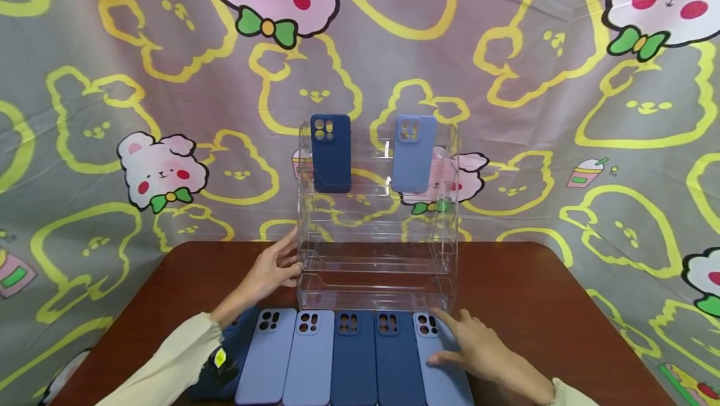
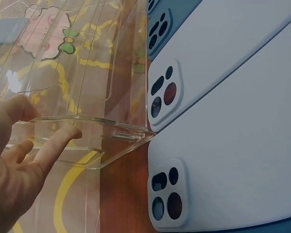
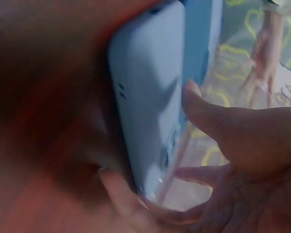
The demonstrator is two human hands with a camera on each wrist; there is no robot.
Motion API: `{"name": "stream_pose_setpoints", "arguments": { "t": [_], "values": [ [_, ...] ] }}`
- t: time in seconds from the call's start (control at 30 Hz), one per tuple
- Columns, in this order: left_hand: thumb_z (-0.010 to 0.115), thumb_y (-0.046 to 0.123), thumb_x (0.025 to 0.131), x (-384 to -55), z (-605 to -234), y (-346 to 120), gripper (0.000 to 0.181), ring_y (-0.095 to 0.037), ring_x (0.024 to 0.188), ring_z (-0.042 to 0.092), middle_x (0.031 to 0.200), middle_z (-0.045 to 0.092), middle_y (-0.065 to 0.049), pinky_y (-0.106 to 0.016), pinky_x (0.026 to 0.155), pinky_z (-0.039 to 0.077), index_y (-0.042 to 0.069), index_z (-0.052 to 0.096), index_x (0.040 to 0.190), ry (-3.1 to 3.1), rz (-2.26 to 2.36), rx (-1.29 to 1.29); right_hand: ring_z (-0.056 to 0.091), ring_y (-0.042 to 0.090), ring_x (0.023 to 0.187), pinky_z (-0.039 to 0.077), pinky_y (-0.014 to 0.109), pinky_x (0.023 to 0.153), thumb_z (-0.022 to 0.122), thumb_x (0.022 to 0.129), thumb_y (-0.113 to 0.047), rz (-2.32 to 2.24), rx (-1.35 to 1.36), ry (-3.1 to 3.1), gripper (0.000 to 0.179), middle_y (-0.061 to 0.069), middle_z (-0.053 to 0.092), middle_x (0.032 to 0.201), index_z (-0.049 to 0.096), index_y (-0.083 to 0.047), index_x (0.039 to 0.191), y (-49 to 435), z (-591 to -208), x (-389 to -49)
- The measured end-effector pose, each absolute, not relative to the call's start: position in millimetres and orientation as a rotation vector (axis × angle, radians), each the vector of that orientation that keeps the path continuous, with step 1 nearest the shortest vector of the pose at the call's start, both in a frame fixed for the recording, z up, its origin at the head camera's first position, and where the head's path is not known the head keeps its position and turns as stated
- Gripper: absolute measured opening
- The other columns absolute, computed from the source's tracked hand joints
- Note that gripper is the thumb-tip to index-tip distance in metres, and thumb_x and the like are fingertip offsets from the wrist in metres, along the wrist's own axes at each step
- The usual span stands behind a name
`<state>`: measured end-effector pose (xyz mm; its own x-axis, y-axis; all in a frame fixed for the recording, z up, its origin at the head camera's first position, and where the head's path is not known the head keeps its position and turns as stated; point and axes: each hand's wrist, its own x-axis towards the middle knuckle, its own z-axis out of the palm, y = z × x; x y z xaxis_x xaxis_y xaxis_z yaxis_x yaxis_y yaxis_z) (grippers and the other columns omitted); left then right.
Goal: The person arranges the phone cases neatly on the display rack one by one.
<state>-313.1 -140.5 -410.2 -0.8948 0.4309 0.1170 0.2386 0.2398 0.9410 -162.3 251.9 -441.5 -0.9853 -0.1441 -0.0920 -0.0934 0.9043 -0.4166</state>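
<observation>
Nearest, a row of phone cases [image 1: 308, 362] lies flat on the table [image 1: 517, 293]. R hand [image 1: 478, 343] is at the rightmost lt-blue case [image 1: 441, 342], thumb & fingers spread wide abt. it, not clasped. L hand [image 1: 275, 265], fingers loosely apart, touches the L side of the clear tiered display rack [image 1: 382, 298] just behind. Up top, tilted back: dk-blue case [image 1: 330, 165] L, another lt-blue one [image 1: 413, 165] R. Cartoon-print cloth [image 1: 225, 103] beyond.

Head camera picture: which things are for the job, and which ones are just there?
Probably for the job:
clear stand, left hand at its side
dark blue case and light blue case on it
row of cases, right hand at one end

Probably just there:
cartoon cloth
brown table
</observation>
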Motion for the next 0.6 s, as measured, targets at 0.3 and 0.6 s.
{"name": "stream_pose_setpoints", "arguments": {
  "t": [0.3, 0.6],
  "values": [
    [0.059, -0.002, 0.102, -312, -414, -139, 0.083, -0.053, 0.145, 0.041, 0.167, 0.021, -0.035, -0.044, 0.081, 0.066, 0.017, 0.016, 0.17, 2.333, 1.735, 0.6, 0.057, 0.037, 0.105, 0.051, 0.053, 0.067, 0.097, 0.064, -0.042, -0.733, -0.124, 2.885, 0.112, 0.024, 0.047, 0.121, 0.044, -0.01, 0.157, 256, -452, -156],
    [0.059, -0.003, 0.102, -314, -416, -139, 0.083, -0.053, 0.144, 0.041, 0.166, 0.022, -0.035, -0.042, 0.08, 0.066, 0.015, 0.015, 0.17, 2.352, 1.728, 0.65, 0.05, 0.061, 0.127, 0.049, 0.076, 0.09, 0.098, 0.062, -0.041, -0.642, 0.052, 2.905, 0.116, 0.044, 0.049, 0.137, 0.042, 0.008, 0.15, 258, -445, -148]
  ]
}}
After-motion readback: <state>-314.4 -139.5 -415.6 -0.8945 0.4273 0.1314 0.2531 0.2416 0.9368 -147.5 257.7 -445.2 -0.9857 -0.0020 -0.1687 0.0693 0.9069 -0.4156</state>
